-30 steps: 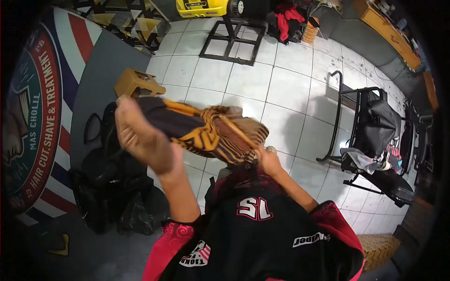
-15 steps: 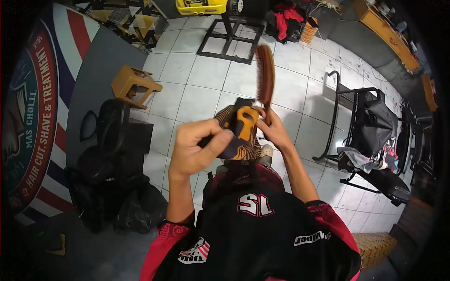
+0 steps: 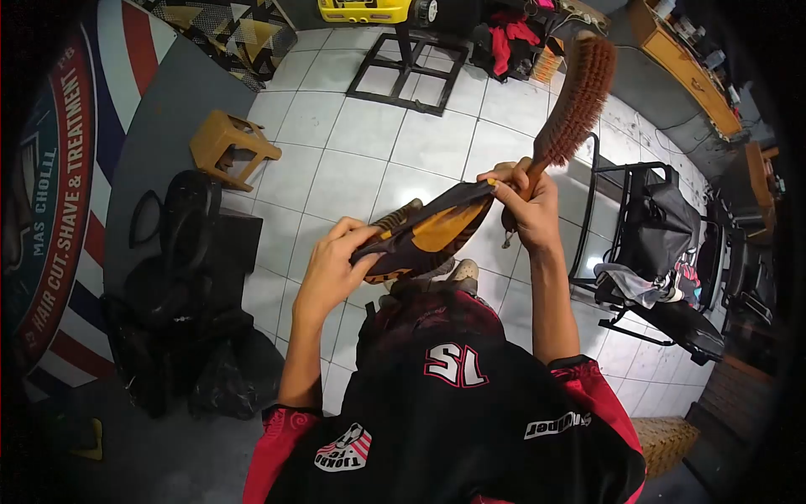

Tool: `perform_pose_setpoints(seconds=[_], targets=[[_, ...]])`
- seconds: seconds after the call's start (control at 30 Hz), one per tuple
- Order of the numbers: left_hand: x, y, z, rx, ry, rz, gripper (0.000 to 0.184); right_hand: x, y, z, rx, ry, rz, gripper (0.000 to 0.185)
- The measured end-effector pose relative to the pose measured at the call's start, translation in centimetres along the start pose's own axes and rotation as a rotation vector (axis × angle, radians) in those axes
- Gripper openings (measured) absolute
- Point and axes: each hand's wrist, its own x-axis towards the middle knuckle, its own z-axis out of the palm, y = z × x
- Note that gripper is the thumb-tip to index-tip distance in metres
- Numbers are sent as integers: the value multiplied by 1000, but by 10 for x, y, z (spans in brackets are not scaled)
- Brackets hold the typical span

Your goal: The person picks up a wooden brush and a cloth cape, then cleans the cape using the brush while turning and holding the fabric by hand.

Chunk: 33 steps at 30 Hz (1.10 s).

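A dark cloth item with orange and brown patches [image 3: 445, 227] is stretched between my two hands, in front of my chest. My left hand [image 3: 327, 265] pinches its left end between thumb and fingers. At the upper right end, my right hand [image 3: 533, 206] grips a cloth edge with thumb and fingers. That same hand also holds the handle of a brush [image 3: 579, 101] with reddish-brown bristles. The brush points up and to the right, bristles facing right. Folds hide the cloth item's exact kind.
A brown plastic stool [image 3: 231, 147] stands left on the tiled floor, above a black padded chair [image 3: 172, 252]. A black metal frame [image 3: 411, 71] lies ahead. Black seating with a bag and cloths [image 3: 663, 235] stands right. Wooden drawers [image 3: 693, 67] are at upper right.
The cloth item has gone from bunched up to stretched out between the hands. My right hand has moved up and right, and the brush has turned to show its bristles.
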Motion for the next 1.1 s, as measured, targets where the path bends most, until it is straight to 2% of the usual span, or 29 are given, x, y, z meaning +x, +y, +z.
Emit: perform_pose_setpoints(seconds=[0.03, 0.07, 0.13, 0.17, 0.27, 0.33, 0.4, 0.43, 0.47, 0.53, 0.57, 0.6, 0.67, 0.7, 0.73, 0.8, 0.83, 0.87, 0.9, 0.93, 1.0, 1.07, 1.1], targets=[[0, 0, 0, 0, -46, -32, 22, -3, -7, 2, -33, 37, 72, 26], [2, 1, -1, -3, -50, -31, 22, -4, -6, 3, -35, 41, 73, 26], [6, 1, -2, 9, -8, 35, 20, -6, -2, 6, -74, 156, -71, 29], [7, 1, 0, 4, -18, 35, 20, -8, -4, 6, -140, 223, -38, 28], [11, 0, 5, 20, 103, 70, 29, -12, -9, 9, -158, 283, 17, 28], [12, 8, 8, -32, 103, 55, 30, -14, -7, 12, -224, 355, -58, 29], [15, 26, 11, -232, 33, -219, 25, -18, -11, 16, -468, 445, -80, 31], [17, 22, 27, -298, 190, -3, 23, -19, -6, 21, -459, 481, -190, 28], [19, 11, 37, -298, 186, 6, 23, -24, -9, 26, -631, 499, -130, 25], [26, -4, 52, -486, -110, -57, 28, -34, -13, 44, -683, 501, -103, 23], [29, 0, 63, -914, -110, -264, 31, -41, -6, 52, -691, 461, -104, 21], [32, 15, 62, -911, -123, -256, 31, -49, 3, 59, -700, 423, -102, 21], [39, 50, 51, -1452, -45, -511, 30, -64, 8, 73, -700, 248, -279, 21], [36, 28, 67, -1315, 4, -445, 36, -73, 19, 75, -703, 158, -248, 22], [37, 7, 76, -1101, -35, -452, 43, -80, 27, 76, -702, 65, -215, 23], [34, -2, 77, -1112, -6, -490, 38, -85, 17, 75, -614, 9, -259, 22], [33, -3, 75, -1106, -11, -492, 38, -89, 16, 71, -633, -24, -142, 21], [32, -2, 72, -945, 52, -311, 32, -91, 15, 66, -649, -60, -26, 22], [32, 0, 68, -781, 112, -136, 26, -93, 14, 64, -521, -39, 133, 25], [35, 12, 57, -661, 68, -169, 25, -94, 15, 61, -515, -38, 137, 25], [39, 34, 41, -653, 82, -135, 25, -95, 17, 57, -241, 29, 177, 24], [43, 50, 34, -730, 157, -100, 24, -93, 33, 54, -274, 35, 142, 20], [44, 56, 30, -810, 234, -58, 24, -93, 56, 47, -441, 5, 118, 20]])
